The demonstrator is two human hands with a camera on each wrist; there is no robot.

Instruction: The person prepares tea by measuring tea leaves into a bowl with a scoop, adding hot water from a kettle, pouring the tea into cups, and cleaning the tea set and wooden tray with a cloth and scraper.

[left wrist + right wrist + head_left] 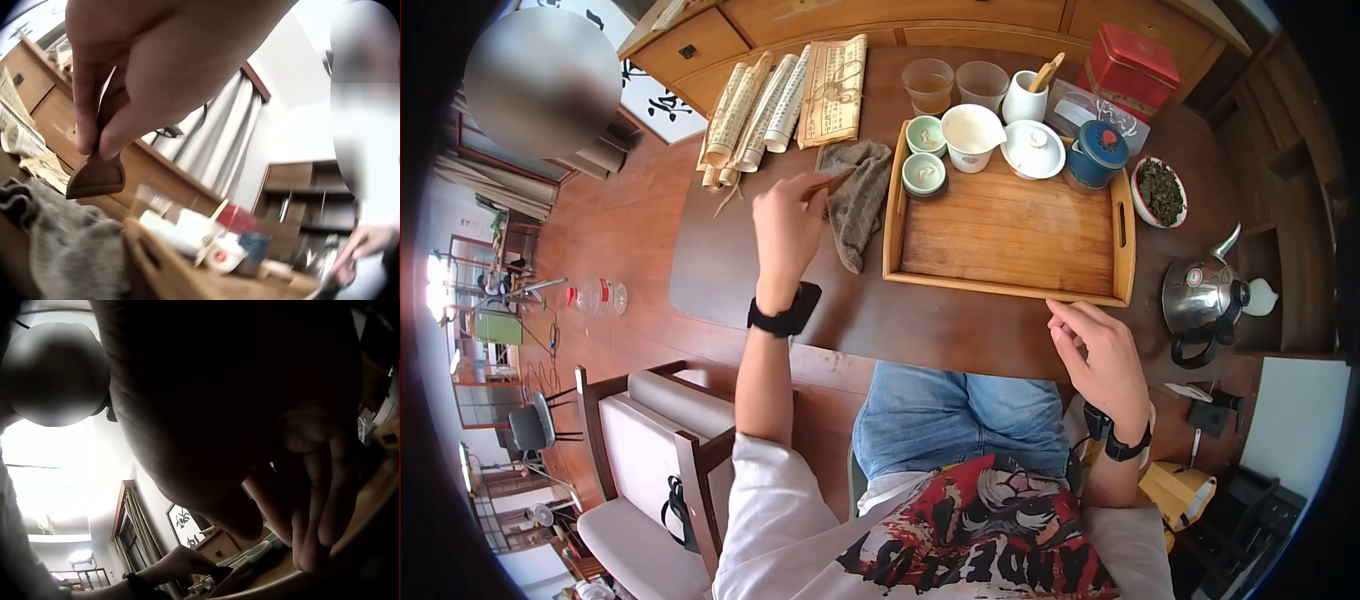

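My left hand (788, 225) pinches a small brown wooden tea scoop (99, 174) between thumb and fingers, its flared end pointing down in the left wrist view. Beneath and beside it lies a crumpled grey-brown cloth (862, 200). My right hand (1095, 355) holds nothing; its fingers are loosely bent at the front edge of the wooden tray (990, 286). Along the tray's back stand green cups (924, 174), a white pitcher (972, 138), a lidded white bowl (1033, 150) and a blue jar (1097, 157).
Rolled bamboo slips (745, 115) lie at the back left. Two clear cups (928, 88), a white holder (1025, 98) with wooden tools and a red box (1130, 68) stand behind the tray. To its right are a bowl of tea leaves (1159, 193) and a metal kettle (1200, 295).
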